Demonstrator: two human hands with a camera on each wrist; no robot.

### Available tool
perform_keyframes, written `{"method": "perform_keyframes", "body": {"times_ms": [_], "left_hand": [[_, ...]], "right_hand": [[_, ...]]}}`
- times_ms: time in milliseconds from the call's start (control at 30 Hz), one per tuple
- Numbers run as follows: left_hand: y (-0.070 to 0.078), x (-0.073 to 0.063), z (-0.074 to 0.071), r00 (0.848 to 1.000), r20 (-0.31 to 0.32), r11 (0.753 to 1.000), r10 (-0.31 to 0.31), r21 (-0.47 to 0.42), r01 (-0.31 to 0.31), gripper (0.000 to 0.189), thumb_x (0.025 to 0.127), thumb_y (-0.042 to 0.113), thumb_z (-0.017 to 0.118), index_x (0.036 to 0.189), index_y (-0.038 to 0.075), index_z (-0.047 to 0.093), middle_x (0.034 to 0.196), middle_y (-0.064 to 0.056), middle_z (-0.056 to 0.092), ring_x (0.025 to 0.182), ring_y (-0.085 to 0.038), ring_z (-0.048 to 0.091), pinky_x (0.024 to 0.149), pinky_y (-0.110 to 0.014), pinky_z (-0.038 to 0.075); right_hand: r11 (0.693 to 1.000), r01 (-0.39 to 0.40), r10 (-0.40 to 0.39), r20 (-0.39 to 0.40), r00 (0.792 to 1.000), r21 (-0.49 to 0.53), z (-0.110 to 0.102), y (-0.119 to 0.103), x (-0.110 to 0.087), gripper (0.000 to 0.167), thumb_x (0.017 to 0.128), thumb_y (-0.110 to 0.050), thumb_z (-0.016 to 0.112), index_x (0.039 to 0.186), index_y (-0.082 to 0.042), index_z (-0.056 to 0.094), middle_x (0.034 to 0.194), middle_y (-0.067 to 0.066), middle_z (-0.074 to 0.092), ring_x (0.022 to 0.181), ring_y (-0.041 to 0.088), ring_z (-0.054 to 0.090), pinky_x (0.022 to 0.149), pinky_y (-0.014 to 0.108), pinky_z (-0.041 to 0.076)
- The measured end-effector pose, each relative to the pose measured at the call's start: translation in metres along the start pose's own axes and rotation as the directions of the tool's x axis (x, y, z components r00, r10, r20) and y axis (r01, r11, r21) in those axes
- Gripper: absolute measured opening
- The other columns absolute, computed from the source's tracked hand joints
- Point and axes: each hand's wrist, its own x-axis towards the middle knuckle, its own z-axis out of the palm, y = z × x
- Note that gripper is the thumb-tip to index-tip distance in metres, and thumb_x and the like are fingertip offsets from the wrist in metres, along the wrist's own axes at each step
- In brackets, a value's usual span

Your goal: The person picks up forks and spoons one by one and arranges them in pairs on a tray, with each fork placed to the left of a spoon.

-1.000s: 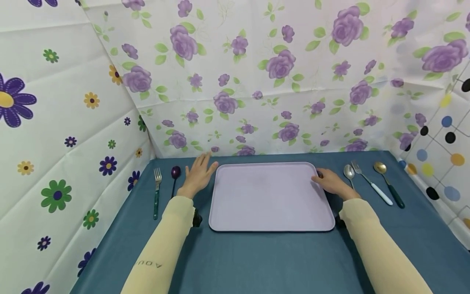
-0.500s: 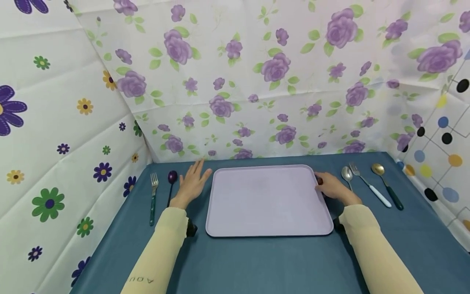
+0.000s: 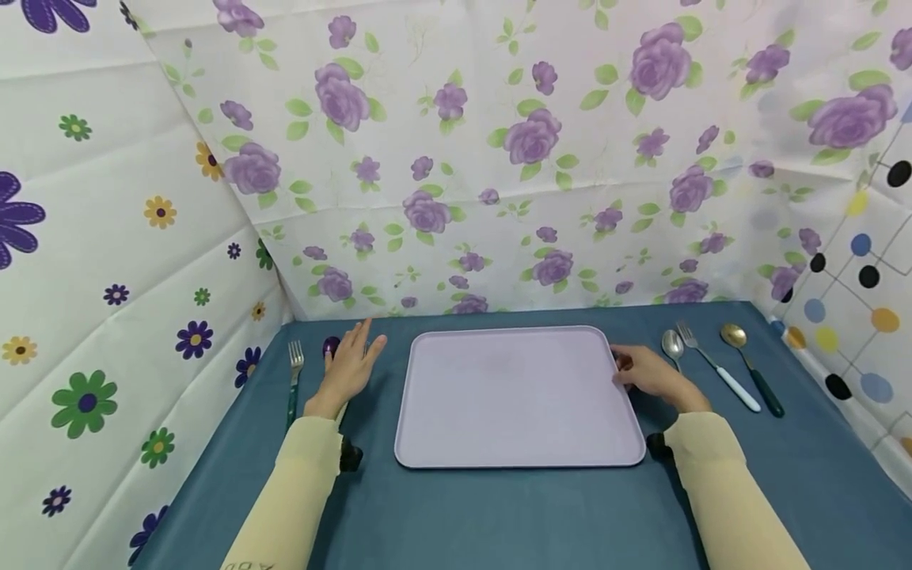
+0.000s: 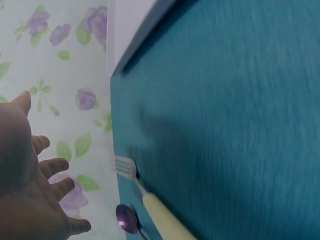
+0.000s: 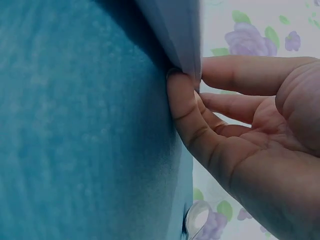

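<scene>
A pale lilac rectangular tray [image 3: 520,396] lies on the blue cloth. My right hand [image 3: 651,376] grips its right edge; in the right wrist view the thumb and fingers [image 5: 235,75] pinch the rim of the tray [image 5: 185,35]. My left hand [image 3: 345,372] is off the tray to its left, fingers straight and spread, above the cutlery. In the left wrist view, a cream-handled fork [image 4: 162,215] and a purple spoon [image 4: 127,218] lie near that hand [image 4: 30,185]. From the head view, the left hand mostly hides the cream-handled fork and covers part of the purple spoon [image 3: 331,345].
Left of the purple spoon is a green-handled fork [image 3: 294,380]. Right of the tray lie a silver spoon [image 3: 672,345], a white-handled fork [image 3: 720,368] and a gold spoon [image 3: 751,368] with a green handle. Flowered sheets [image 3: 456,158] stand behind and at the left.
My left hand has moved left, away from the tray's edge and over the cutlery. My right hand stays at the tray's right edge. The whole head view has shifted slightly.
</scene>
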Motion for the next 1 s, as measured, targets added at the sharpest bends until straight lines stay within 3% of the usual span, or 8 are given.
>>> {"method": "perform_keyframes", "body": {"times_ms": [233, 667, 1000], "left_hand": [[-0.017, -0.008, -0.006, 1.000, -0.028, 1.000, 0.000, -0.003, -0.001, 0.082, 0.108, 0.066, 0.023, 0.169, 0.011, 0.011, 0.171, -0.024, 0.011, 0.156, -0.049, 0.007, 0.115, -0.080, -0.001], [-0.036, -0.012, -0.026, 1.000, -0.012, 0.999, -0.026, 0.031, 0.027, 0.079, 0.111, 0.060, 0.024, 0.168, 0.007, 0.011, 0.170, -0.028, 0.011, 0.155, -0.050, 0.008, 0.114, -0.081, 0.000], [-0.060, -0.025, -0.034, 0.994, -0.012, 0.994, -0.104, 0.043, 0.105, 0.079, 0.111, 0.059, 0.025, 0.167, 0.006, 0.012, 0.168, -0.030, 0.008, 0.154, -0.053, 0.005, 0.113, -0.082, -0.002]], "right_hand": [[0.999, 0.020, -0.020, 0.014, 1.000, 0.028, 0.000, 0.007, -0.003, 0.068, 0.094, 0.003, 0.065, 0.150, 0.022, 0.032, 0.096, 0.015, 0.060, 0.081, 0.022, 0.060, 0.071, 0.035, 0.056], [0.998, 0.026, -0.027, 0.008, 1.000, 0.056, -0.004, 0.010, -0.007, 0.068, 0.094, 0.004, 0.065, 0.150, 0.023, 0.031, 0.097, 0.016, 0.058, 0.084, 0.024, 0.058, 0.071, 0.035, 0.058], [0.998, -0.001, 0.000, 0.016, 1.000, 0.060, 0.001, 0.005, 0.000, 0.069, 0.093, 0.004, 0.065, 0.151, 0.021, 0.032, 0.097, 0.015, 0.056, 0.086, 0.024, 0.056, 0.073, 0.035, 0.057]]}}
